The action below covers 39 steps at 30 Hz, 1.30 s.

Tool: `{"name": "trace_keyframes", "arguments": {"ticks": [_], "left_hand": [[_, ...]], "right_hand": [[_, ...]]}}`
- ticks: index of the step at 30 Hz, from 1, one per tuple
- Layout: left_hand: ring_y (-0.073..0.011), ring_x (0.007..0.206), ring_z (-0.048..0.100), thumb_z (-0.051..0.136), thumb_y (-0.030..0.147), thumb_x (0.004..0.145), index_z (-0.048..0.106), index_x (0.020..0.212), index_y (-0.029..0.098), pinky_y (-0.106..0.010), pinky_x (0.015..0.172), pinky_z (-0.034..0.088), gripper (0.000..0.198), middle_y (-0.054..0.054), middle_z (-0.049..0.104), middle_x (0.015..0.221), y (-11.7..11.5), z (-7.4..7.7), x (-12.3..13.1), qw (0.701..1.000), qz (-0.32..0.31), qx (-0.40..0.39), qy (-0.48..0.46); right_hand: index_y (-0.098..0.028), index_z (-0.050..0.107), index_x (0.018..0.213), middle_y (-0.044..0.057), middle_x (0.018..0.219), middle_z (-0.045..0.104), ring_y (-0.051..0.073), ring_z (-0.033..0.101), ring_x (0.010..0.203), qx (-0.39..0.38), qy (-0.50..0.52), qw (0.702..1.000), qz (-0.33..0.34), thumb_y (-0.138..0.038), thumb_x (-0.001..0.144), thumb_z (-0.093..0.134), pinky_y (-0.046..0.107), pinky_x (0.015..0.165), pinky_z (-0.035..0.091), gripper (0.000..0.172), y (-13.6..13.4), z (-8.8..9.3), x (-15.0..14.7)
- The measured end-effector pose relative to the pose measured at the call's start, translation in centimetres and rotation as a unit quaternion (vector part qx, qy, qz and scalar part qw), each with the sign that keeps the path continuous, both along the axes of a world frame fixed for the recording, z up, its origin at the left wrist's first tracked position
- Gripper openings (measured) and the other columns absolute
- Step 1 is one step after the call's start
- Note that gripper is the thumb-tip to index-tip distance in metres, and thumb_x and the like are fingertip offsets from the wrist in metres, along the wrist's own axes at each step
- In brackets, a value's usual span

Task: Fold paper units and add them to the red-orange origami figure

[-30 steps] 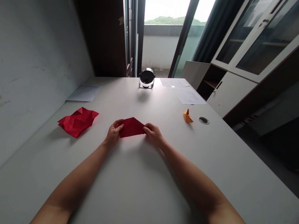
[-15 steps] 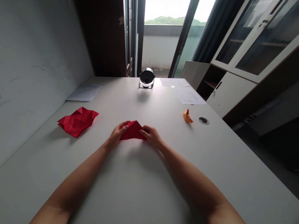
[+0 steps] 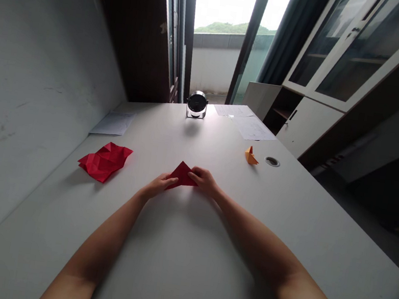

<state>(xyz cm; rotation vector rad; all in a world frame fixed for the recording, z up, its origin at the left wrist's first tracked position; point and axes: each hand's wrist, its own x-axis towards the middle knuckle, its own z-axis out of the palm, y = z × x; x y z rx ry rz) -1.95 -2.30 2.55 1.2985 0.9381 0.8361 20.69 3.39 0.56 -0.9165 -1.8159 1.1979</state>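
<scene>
At the centre of the frame, the left hand's [image 3: 157, 186] fingers [image 3: 170, 181] lie stretched and pressed together, their tips on the lower left edge of a folded red paper [image 3: 182, 174]. The right hand's [image 3: 205, 181] fingers [image 3: 193, 173] curl in and pinch the paper's right corner. The paper lies as a pointed triangle on the white worktop [image 3: 184, 256]. At mid left lies a creased red sheet [image 3: 104, 161]. To the right sits a small orange paper figure [image 3: 251, 155], near a round cable hole [image 3: 272, 162]. A small round fan [image 3: 196, 104] stands at the far edge, with white sheets [image 3: 251, 127] beside it.
</scene>
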Motion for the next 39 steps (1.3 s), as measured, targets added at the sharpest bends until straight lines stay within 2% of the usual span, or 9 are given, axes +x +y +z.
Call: {"name": "trace_keyframes", "arguments": {"ticks": [4,8,11,14,18,24,29,33,39], "left_hand": [[-0.0313,0.103,0.068,0.067,0.047,0.087,0.07,0.122,0.014,-0.041,0.092,0.051,0.048,-0.013,0.073,0.116,0.3,-0.9,-0.5,0.999,0.013,-0.018,-0.038],[-0.0286,0.101,0.069,0.072,0.042,0.086,0.068,0.126,0.015,-0.037,0.088,0.052,0.049,-0.013,0.072,0.119,0.3,-1.6,-1.0,0.993,-0.014,-0.087,-0.079],[-0.0264,0.098,0.069,0.073,0.04,0.085,0.066,0.127,0.013,-0.035,0.087,0.052,0.05,-0.014,0.072,0.118,0.2,-1.6,-1.1,0.987,-0.013,-0.127,-0.099],[-0.0261,0.101,0.068,0.074,0.039,0.084,0.068,0.123,0.013,-0.037,0.092,0.052,0.047,-0.015,0.071,0.118,0.3,-1.3,-0.9,0.984,0.0,-0.131,-0.119],[-0.0256,0.098,0.069,0.077,0.042,0.081,0.07,0.118,0.011,-0.04,0.092,0.053,0.048,-0.016,0.073,0.111,0.5,-1.2,-0.3,0.989,0.014,-0.108,-0.105],[-0.0207,0.083,0.069,0.079,0.05,0.074,0.072,0.105,0.012,-0.032,0.076,0.054,0.05,-0.012,0.075,0.1,1.4,-2.3,0.1,0.989,0.144,-0.005,-0.04],[-0.0183,0.073,0.067,0.075,0.054,0.076,0.073,0.096,0.013,-0.027,0.064,0.049,0.045,-0.009,0.075,0.089,1.7,-3.1,-0.2,0.978,0.198,0.056,0.028],[-0.0164,0.067,0.064,0.072,0.052,0.079,0.073,0.095,0.014,-0.024,0.058,0.045,0.041,-0.007,0.075,0.084,1.6,-3.4,-0.2,0.976,0.199,0.076,0.052],[-0.0184,0.072,0.066,0.071,0.05,0.079,0.074,0.095,0.013,-0.025,0.063,0.047,0.04,-0.008,0.075,0.086,1.3,-3.0,0.1,0.984,0.149,0.08,0.062]], "right_hand": [[-0.017,0.064,0.08,-0.001,0.066,0.057,0.013,0.046,0.06,0.009,-0.015,1.0,-0.001,-0.052,0.085,0.06,0.025,0.057,0.035,0.036,0.0,0.4,0.2],[-0.017,0.066,0.08,0.0,0.067,0.059,0.013,0.047,0.062,0.018,-0.038,0.999,-0.007,-0.053,0.085,0.059,0.025,0.057,0.036,0.037,0.0,0.7,0.4],[-0.017,0.067,0.08,0.0,0.067,0.059,0.013,0.047,0.062,0.018,-0.043,0.999,-0.011,-0.052,0.085,0.059,0.025,0.057,0.036,0.037,0.0,0.7,0.5],[-0.017,0.067,0.079,-0.001,0.066,0.059,0.013,0.046,0.061,0.023,-0.05,0.998,-0.021,-0.052,0.085,0.059,0.025,0.056,0.035,0.037,0.2,0.6,0.6],[-0.018,0.065,0.075,-0.002,0.063,0.057,0.012,0.044,0.058,0.031,-0.06,0.997,-0.039,-0.054,0.085,0.058,0.025,0.054,0.033,0.038,0.7,0.1,0.8],[-0.019,0.066,0.077,-0.001,0.066,0.06,0.013,0.047,0.059,0.05,-0.07,0.994,-0.072,-0.051,0.087,0.056,0.024,0.054,0.034,0.035,1.6,-0.7,1.2],[-0.019,0.066,0.077,-0.001,0.066,0.06,0.013,0.049,0.06,0.059,-0.075,0.992,-0.086,-0.048,0.087,0.056,0.024,0.055,0.034,0.032,1.7,-1.0,1.3],[-0.02,0.067,0.081,-0.001,0.069,0.063,0.013,0.05,0.061,0.057,-0.071,0.994,-0.064,-0.048,0.088,0.057,0.024,0.056,0.036,0.031,1.6,-0.8,1.4],[-0.021,0.07,0.094,-0.001,0.069,0.063,0.013,0.05,0.06,0.035,-0.048,0.997,-0.055,-0.049,0.087,0.059,0.025,0.057,0.038,0.031,1.2,-0.4,1.2]]}}
